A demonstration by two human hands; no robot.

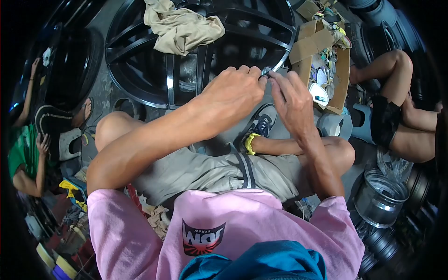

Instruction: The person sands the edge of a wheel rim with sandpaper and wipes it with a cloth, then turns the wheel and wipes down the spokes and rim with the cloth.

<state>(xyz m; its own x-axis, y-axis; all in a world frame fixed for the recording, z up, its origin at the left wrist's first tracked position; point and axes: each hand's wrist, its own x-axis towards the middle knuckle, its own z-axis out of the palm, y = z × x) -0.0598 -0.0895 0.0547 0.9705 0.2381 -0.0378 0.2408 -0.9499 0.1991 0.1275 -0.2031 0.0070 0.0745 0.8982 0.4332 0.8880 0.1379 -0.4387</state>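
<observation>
A large black multi-spoke wheel rim [205,70] lies in front of me with a bright outer edge. My left hand [238,93] is closed at the near right part of that edge, fingers curled down. Close beside it, my right hand [294,100] is closed too, thumb and fingertips pinched together at the same edge. A small, thin, bluish-white bit [265,71] shows between the two hands; its kind is unclear. My fingers hide whatever they hold. A crumpled beige cloth [186,29] lies over the wheel's far spokes.
A cardboard box [343,74] with tape rolls and small items stands right of the wheel. A roll of white material [330,125] lies nearer. A bare metal rim [380,198] sits at lower right. People sit at both sides, one in a green shirt [23,151].
</observation>
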